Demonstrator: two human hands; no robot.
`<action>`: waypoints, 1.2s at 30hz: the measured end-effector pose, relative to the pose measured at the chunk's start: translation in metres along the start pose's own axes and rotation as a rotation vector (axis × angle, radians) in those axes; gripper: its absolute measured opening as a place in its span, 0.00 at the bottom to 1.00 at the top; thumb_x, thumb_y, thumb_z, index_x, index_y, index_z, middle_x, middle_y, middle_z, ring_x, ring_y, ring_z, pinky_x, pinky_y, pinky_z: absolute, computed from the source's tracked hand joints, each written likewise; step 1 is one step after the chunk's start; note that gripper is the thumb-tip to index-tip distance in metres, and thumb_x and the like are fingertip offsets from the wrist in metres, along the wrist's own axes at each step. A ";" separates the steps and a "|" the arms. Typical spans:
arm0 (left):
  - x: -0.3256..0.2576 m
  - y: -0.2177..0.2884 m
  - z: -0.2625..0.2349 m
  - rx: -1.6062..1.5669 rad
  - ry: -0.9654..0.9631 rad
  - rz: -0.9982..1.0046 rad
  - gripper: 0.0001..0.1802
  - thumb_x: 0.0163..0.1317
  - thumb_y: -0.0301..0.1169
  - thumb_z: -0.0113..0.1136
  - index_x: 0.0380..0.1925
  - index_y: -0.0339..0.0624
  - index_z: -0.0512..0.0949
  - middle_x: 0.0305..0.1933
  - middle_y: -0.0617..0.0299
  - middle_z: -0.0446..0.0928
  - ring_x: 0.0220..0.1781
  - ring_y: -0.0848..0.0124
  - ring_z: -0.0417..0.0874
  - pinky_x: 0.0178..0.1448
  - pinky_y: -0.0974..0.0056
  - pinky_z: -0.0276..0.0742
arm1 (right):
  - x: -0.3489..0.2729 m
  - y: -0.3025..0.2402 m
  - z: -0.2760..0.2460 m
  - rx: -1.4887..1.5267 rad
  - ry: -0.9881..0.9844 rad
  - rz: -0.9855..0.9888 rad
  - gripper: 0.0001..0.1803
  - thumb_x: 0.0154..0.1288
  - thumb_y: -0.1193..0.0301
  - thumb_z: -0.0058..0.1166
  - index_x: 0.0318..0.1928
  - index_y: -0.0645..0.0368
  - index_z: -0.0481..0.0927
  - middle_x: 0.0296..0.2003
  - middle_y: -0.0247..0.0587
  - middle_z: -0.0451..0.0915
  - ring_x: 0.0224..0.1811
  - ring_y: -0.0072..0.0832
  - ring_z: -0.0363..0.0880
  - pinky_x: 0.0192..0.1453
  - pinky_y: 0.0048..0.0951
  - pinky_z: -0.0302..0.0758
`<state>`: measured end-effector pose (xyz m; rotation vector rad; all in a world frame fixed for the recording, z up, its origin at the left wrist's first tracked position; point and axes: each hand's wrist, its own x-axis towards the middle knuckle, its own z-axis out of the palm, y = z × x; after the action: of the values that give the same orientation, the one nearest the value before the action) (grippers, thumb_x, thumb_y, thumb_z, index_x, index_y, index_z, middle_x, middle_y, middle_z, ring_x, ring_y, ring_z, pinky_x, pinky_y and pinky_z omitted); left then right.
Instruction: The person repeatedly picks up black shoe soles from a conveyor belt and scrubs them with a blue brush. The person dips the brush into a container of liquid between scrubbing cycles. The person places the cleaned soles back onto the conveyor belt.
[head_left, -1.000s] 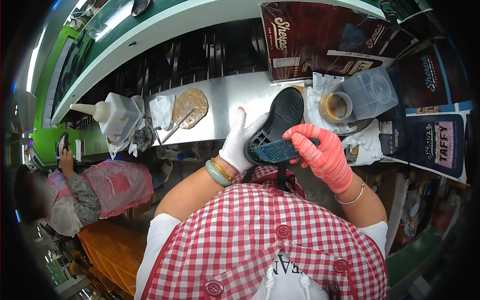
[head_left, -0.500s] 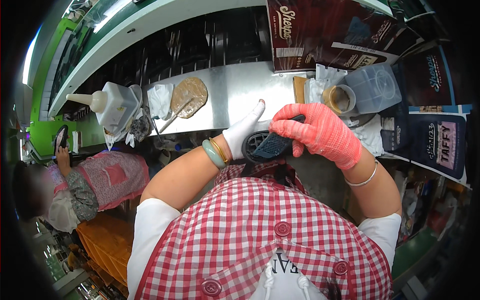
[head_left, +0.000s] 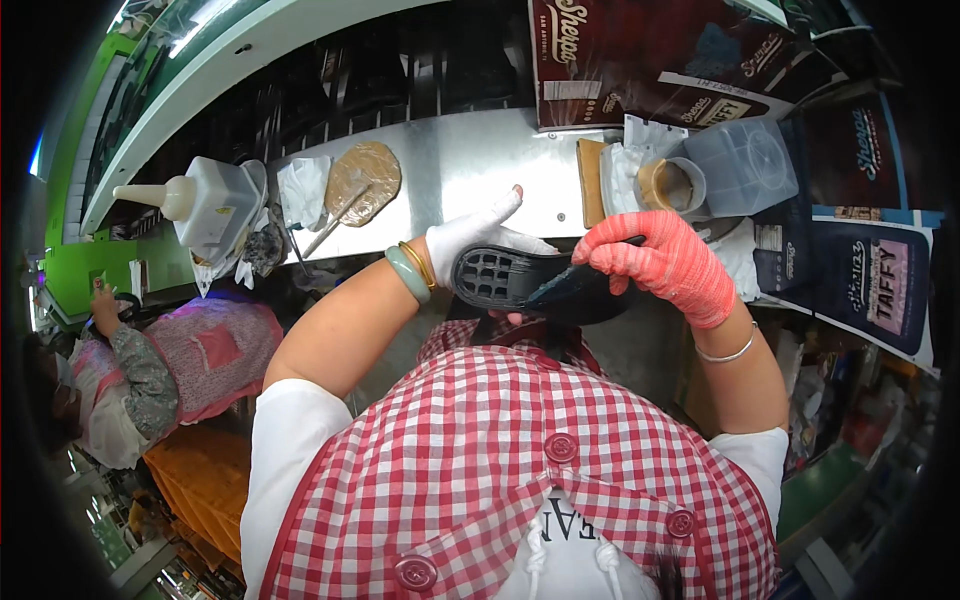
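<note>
A black shoe sole [head_left: 485, 278] lies tilted in front of me, its open grid of square cells at the heel end facing up. My left hand [head_left: 472, 228], in a white glove with bare fingertips, holds it from the far side and underneath; the thumb sticks out. A coral knit glove covers my right hand [head_left: 665, 265], whose fingers pinch a thin dark tool [head_left: 552, 287] with a teal working edge. That edge rests against the sole's inner face. The tool's exact kind is unclear, since my fingers cover much of it.
On the metal bench [head_left: 480, 150] stand a white squeeze bottle [head_left: 215, 205], a wrapped brown disc [head_left: 368, 175] with a stick on it, a tape roll [head_left: 665, 188] and a clear plastic container [head_left: 745, 165]. Printed boxes [head_left: 640, 60] rise behind. A co-worker [head_left: 200, 350] is at the left.
The sole has turned and shifted left, showing more of its length. My right hand has moved slightly right and down, and the tool now lies along the sole.
</note>
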<state>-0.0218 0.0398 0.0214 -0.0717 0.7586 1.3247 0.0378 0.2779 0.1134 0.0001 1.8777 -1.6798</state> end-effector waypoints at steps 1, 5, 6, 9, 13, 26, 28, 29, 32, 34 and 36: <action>-0.003 0.002 -0.014 -0.032 -0.195 0.008 0.53 0.58 0.71 0.31 0.63 0.28 0.59 0.56 0.43 0.72 0.43 0.51 0.82 0.44 0.50 0.82 | -0.003 0.009 -0.002 0.014 0.030 0.008 0.13 0.59 0.65 0.56 0.38 0.63 0.82 0.27 0.33 0.79 0.23 0.17 0.74 0.30 0.18 0.72; 0.004 -0.008 -0.019 -0.172 0.072 0.111 0.37 0.67 0.54 0.40 0.65 0.34 0.57 0.56 0.43 0.71 0.44 0.53 0.82 0.46 0.53 0.82 | -0.022 0.039 -0.017 0.082 0.268 -0.005 0.12 0.61 0.66 0.55 0.38 0.61 0.83 0.25 0.30 0.78 0.22 0.14 0.74 0.25 0.15 0.68; -0.002 -0.010 -0.024 -0.142 0.066 0.221 0.36 0.67 0.50 0.42 0.65 0.34 0.56 0.57 0.43 0.71 0.47 0.54 0.81 0.49 0.53 0.80 | -0.027 0.045 -0.022 0.109 0.358 -0.005 0.12 0.62 0.66 0.54 0.38 0.60 0.83 0.24 0.29 0.78 0.21 0.14 0.73 0.24 0.14 0.67; -0.013 -0.013 -0.039 -0.061 0.090 0.602 0.33 0.65 0.39 0.48 0.66 0.35 0.54 0.60 0.46 0.68 0.54 0.55 0.77 0.56 0.54 0.75 | -0.039 0.062 -0.050 0.198 0.715 -0.190 0.15 0.65 0.61 0.54 0.42 0.60 0.81 0.20 0.29 0.77 0.19 0.10 0.71 0.21 0.11 0.62; -0.020 -0.040 -0.061 -0.330 0.084 0.863 0.30 0.63 0.36 0.48 0.65 0.38 0.58 0.65 0.50 0.63 0.67 0.55 0.63 0.65 0.40 0.61 | -0.031 0.093 -0.072 0.208 1.059 -0.180 0.15 0.62 0.63 0.59 0.44 0.60 0.81 0.22 0.29 0.77 0.20 0.11 0.72 0.21 0.12 0.62; 0.013 -0.105 -0.041 -0.642 0.344 0.545 0.31 0.69 0.56 0.30 0.55 0.44 0.69 0.52 0.54 0.75 0.46 0.51 0.77 0.35 0.61 0.75 | 0.013 0.149 -0.103 0.160 1.097 -0.177 0.14 0.60 0.65 0.61 0.41 0.62 0.81 0.28 0.32 0.79 0.25 0.16 0.73 0.28 0.18 0.71; 0.017 -0.101 -0.039 -0.676 0.303 0.592 0.30 0.69 0.55 0.32 0.55 0.44 0.69 0.51 0.54 0.75 0.44 0.52 0.77 0.35 0.60 0.74 | 0.003 0.146 -0.106 0.302 1.090 -0.124 0.14 0.61 0.64 0.59 0.41 0.62 0.81 0.27 0.31 0.78 0.23 0.15 0.73 0.24 0.16 0.68; 0.019 -0.099 -0.039 -0.691 0.285 0.618 0.30 0.69 0.55 0.34 0.55 0.44 0.69 0.51 0.53 0.75 0.44 0.52 0.77 0.35 0.60 0.74 | -0.001 0.143 -0.104 0.375 1.083 -0.099 0.13 0.62 0.64 0.59 0.41 0.61 0.80 0.27 0.31 0.78 0.22 0.14 0.73 0.22 0.15 0.66; 0.018 -0.083 -0.019 -0.664 0.227 0.657 0.30 0.69 0.55 0.36 0.56 0.44 0.69 0.52 0.52 0.75 0.46 0.51 0.77 0.38 0.57 0.75 | -0.006 0.129 -0.079 0.606 0.966 -0.157 0.12 0.65 0.65 0.55 0.42 0.61 0.79 0.26 0.31 0.77 0.19 0.13 0.72 0.18 0.13 0.63; 0.017 -0.077 -0.015 -0.666 0.088 0.697 0.33 0.67 0.56 0.39 0.59 0.42 0.66 0.57 0.48 0.71 0.53 0.46 0.75 0.52 0.43 0.74 | -0.007 0.092 -0.041 0.677 0.796 -0.188 0.11 0.67 0.66 0.52 0.43 0.60 0.78 0.29 0.32 0.78 0.20 0.14 0.74 0.19 0.13 0.65; 0.017 -0.065 0.002 -0.653 0.041 0.740 0.33 0.66 0.55 0.41 0.60 0.41 0.64 0.58 0.46 0.70 0.56 0.44 0.73 0.57 0.40 0.71 | -0.005 0.065 -0.005 0.660 0.680 -0.282 0.11 0.68 0.66 0.51 0.43 0.61 0.78 0.29 0.33 0.79 0.21 0.15 0.75 0.20 0.13 0.67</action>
<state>0.0379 0.0365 -0.0100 -0.3651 0.3541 2.2489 0.0646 0.2970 0.0571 0.6739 1.6962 -2.6738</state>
